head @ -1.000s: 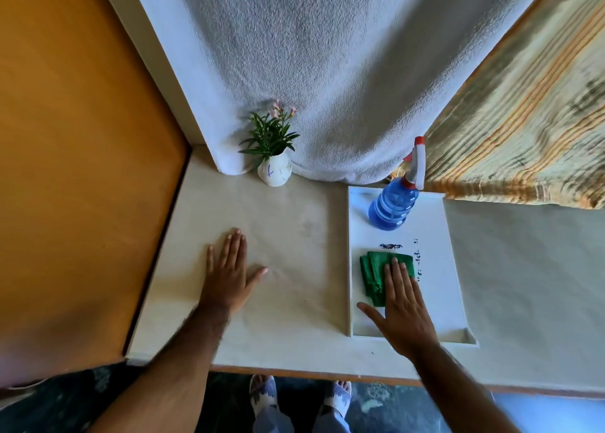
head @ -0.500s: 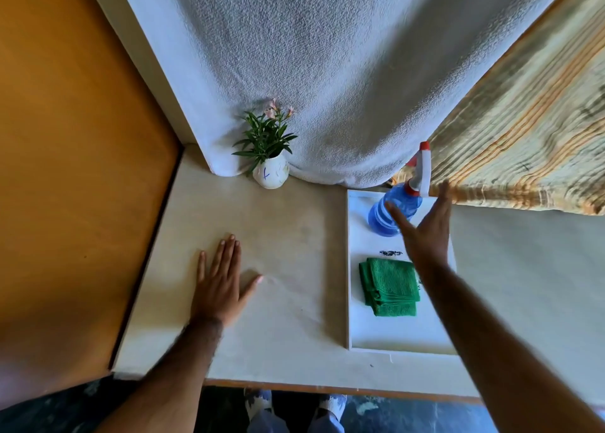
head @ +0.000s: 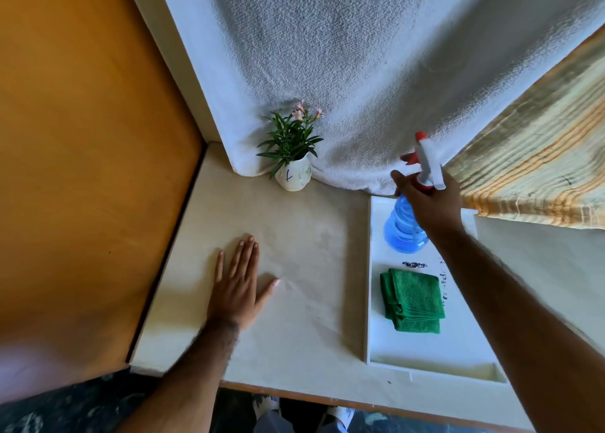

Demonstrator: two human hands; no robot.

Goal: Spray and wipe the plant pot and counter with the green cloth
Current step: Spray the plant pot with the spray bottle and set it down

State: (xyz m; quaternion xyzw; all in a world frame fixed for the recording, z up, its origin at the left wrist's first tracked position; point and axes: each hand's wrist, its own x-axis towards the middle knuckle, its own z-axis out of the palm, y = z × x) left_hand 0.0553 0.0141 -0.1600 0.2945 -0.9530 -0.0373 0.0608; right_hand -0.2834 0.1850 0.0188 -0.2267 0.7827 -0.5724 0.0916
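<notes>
A small white plant pot point(head: 293, 176) with green leaves and pink flowers stands at the back of the pale counter point(head: 294, 242), against a hanging white towel. The blue spray bottle point(head: 403, 231) with a white and red head stands at the far end of a white tray point(head: 425, 350). My right hand point(head: 429, 201) is wrapped around the bottle's neck, hiding it. A folded green cloth point(head: 412, 300) lies in the middle of the tray, untouched. My left hand point(head: 240, 285) rests flat on the counter, fingers spread.
An orange wall point(head: 82, 170) borders the counter on the left. The white towel point(head: 360, 72) and a striped curtain point(head: 540, 170) hang behind. The counter's front edge runs above my feet and dark floor.
My right hand left the green cloth, travelled up the tray and has closed around the spray bottle's neck. The left hand has stayed flat on the counter.
</notes>
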